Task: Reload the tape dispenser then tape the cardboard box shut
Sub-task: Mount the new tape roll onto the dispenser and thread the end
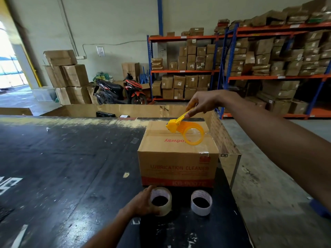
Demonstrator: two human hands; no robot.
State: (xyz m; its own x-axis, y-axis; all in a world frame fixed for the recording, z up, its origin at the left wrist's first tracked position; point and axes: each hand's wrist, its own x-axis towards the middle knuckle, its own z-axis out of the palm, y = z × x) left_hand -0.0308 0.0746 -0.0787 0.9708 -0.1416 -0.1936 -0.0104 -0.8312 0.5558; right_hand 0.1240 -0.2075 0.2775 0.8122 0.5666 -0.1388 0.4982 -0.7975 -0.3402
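A brown cardboard box printed "LUBRICATION CLEANER" stands on the black table, its top flaps folded down. My right hand grips the handle of a yellow tape dispenser, which it holds over the box's top; the dispenser's ring looks see-through. In front of the box lie two rolls. My left hand clasps the clear tape roll on the left. The second roll, whitish and thin, lies free to its right.
A large open cardboard bin stands behind the table, its wall running along the table's right side. Beyond are a parked motorbike, stacked cartons and orange-and-blue shelving full of boxes. Concrete floor lies to the right.
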